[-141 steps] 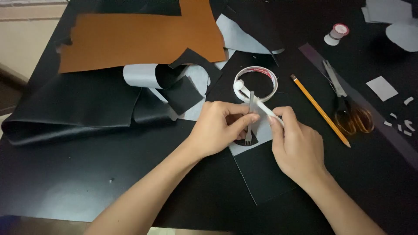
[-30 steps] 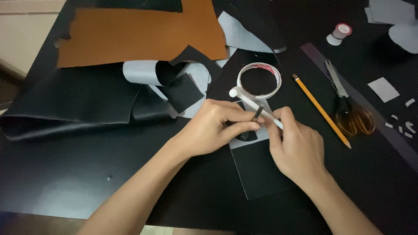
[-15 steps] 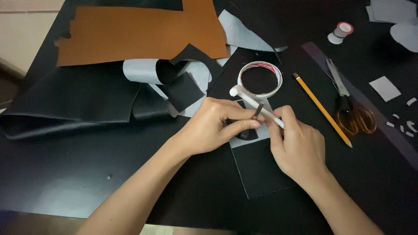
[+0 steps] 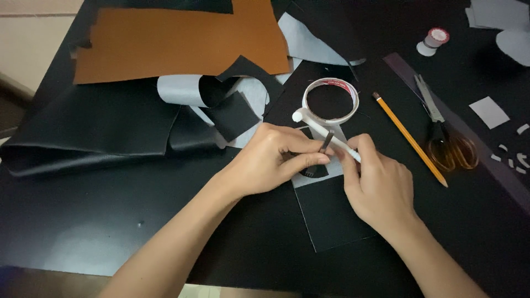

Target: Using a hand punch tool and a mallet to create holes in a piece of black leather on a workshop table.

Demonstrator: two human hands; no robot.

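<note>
My left hand (image 4: pixel 270 163) pinches a small dark strip (image 4: pixel 326 142) upright over a small black-and-grey leather piece (image 4: pixel 312 174). My right hand (image 4: pixel 378 185) grips a white pen-like tool (image 4: pixel 320 129), its tip pointing up-left toward the strip. Both hands meet above a black rectangular leather panel (image 4: pixel 334 218) lying on the black table. A white roll of tape (image 4: pixel 331 101) lies flat just beyond the hands, touching the tool's far end.
A yellow pencil (image 4: pixel 409 138) and orange-handled scissors (image 4: pixel 444 135) lie to the right. A brown leather sheet (image 4: pixel 176 38), black leather folds (image 4: pixel 94 129) and grey scraps (image 4: pixel 182 88) fill the upper left. A small thread spool (image 4: pixel 433 40) and pale offcuts (image 4: pixel 488 112) sit at the far right.
Since the earliest frame both hands have stayed over the small piece. The strip and tool have shifted slightly; the tape roll sits a little farther from the hands.
</note>
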